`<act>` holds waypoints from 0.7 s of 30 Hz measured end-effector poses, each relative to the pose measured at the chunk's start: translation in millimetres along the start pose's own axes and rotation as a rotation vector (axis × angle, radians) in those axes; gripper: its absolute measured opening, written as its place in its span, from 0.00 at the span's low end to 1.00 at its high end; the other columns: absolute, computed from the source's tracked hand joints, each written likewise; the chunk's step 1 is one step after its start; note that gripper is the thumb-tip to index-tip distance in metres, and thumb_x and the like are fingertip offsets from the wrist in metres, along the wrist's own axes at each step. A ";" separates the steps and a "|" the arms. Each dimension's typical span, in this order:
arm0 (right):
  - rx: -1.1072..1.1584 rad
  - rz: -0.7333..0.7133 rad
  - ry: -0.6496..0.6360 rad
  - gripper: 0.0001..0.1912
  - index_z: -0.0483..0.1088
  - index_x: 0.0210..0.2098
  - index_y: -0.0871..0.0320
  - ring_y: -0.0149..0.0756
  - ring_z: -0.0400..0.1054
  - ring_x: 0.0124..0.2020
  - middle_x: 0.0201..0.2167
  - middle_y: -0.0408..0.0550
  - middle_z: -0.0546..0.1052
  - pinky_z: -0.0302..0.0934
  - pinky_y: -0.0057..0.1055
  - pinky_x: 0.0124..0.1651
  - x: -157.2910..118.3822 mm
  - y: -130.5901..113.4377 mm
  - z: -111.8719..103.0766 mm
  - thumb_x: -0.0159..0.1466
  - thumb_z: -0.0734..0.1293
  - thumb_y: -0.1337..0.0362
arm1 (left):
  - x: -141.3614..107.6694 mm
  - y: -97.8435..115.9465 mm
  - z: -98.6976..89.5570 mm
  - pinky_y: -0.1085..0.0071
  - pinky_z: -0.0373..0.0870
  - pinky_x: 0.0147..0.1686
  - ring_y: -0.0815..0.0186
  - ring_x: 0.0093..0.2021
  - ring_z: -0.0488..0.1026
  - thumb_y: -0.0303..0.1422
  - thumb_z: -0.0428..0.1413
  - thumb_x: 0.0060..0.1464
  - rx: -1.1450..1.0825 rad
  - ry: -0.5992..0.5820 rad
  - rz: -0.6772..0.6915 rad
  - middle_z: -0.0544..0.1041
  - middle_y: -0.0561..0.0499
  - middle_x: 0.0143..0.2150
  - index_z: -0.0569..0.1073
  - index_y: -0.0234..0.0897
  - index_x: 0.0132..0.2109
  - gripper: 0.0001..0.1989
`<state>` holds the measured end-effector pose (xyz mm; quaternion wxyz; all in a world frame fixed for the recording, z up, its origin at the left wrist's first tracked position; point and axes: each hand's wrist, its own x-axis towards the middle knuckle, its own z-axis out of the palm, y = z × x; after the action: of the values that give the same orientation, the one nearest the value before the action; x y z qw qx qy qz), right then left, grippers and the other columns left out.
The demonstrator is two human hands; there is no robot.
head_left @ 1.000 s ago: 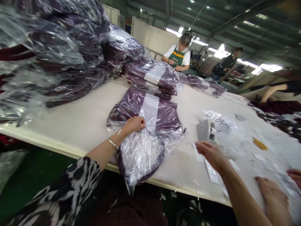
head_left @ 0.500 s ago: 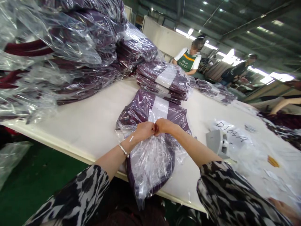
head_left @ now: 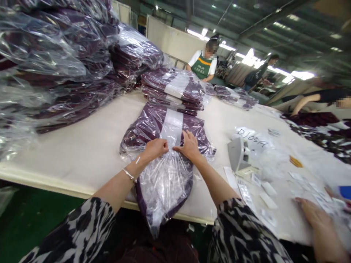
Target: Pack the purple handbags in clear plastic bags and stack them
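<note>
A dark purple folded garment in a clear plastic bag (head_left: 149, 122) lies in front of me, its near end hanging over the table edge. Across the upper part of the garment runs a white paper band (head_left: 173, 126). My left hand (head_left: 157, 149) is closed, thumb and fingers pinched on the plastic film near the bag's middle. Beside it, a small gap away, my right hand (head_left: 189, 146) rests on the bag with its fingers spread and thumb stretched toward the left hand. Below both hands the film gathers in radiating creases.
Bagged purple garments are piled high in a stack (head_left: 82, 54) at the left, with a lower stack (head_left: 175, 87) straight ahead. A grey tape dispenser (head_left: 237, 155) and a marked plastic bag (head_left: 252, 140) lie right. Another person's hand (head_left: 312, 213) rests at lower right; co-workers stand beyond.
My hands, pressed together before, have parted; the right fingers have opened and spread on the bag. The view has shifted right, and another person's hand shows more at lower right.
</note>
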<state>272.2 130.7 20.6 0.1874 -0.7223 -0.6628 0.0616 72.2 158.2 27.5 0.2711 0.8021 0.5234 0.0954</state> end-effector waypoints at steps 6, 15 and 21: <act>0.246 0.156 0.547 0.19 0.77 0.48 0.58 0.43 0.71 0.56 0.53 0.55 0.79 0.60 0.38 0.63 -61.2 98.2 -127.1 0.67 0.64 0.53 | 11.1 -6.0 3.2 0.73 0.56 0.27 0.66 0.31 0.75 0.36 0.57 0.55 0.019 -0.025 0.029 0.80 0.55 0.30 0.78 0.40 0.36 0.06; 0.611 0.962 0.464 0.13 0.74 0.26 0.58 0.38 0.72 0.30 0.27 0.51 0.80 0.67 0.33 0.34 -127.5 245.6 -180.0 0.56 0.74 0.55 | 18.5 -11.6 4.3 0.74 0.59 0.29 0.65 0.30 0.73 0.37 0.59 0.50 -0.049 -0.038 0.073 0.78 0.55 0.28 0.77 0.39 0.32 0.06; 0.741 0.993 0.493 0.09 0.69 0.23 0.57 0.32 0.68 0.24 0.19 0.42 0.74 0.61 0.28 0.29 -104.0 237.1 -160.8 0.48 0.75 0.65 | 19.1 -12.9 5.3 0.74 0.60 0.29 0.65 0.29 0.72 0.37 0.58 0.48 -0.069 -0.043 0.092 0.78 0.53 0.27 0.77 0.38 0.32 0.08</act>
<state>536.1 -13.7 68.7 0.5188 -0.8225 -0.1240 0.1974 72.7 177.3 13.7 0.3054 0.8173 0.4765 0.1085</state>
